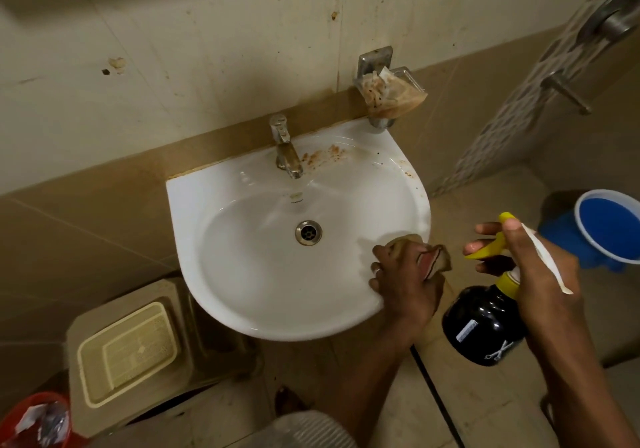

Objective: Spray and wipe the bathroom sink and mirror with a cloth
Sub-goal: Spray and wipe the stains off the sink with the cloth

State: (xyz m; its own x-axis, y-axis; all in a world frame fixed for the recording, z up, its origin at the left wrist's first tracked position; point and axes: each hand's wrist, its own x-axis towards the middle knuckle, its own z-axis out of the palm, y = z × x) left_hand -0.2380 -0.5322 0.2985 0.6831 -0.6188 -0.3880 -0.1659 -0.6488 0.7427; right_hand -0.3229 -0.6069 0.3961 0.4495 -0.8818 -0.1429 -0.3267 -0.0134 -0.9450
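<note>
A white wall-mounted sink fills the middle of the view, with a steel drain and a chrome tap at the back. Brown stains mark the back ledge right of the tap. My left hand presses a bunched brown cloth onto the sink's right rim. My right hand grips a black spray bottle with a yellow trigger, held just right of the sink, nozzle toward the basin. No mirror is in view.
A metal soap holder with a stained wrapper hangs on the wall above the sink's right corner. A blue bucket stands at the right. Below left sit a beige stool holding a cream basket and a red bin. A black hose runs across the floor.
</note>
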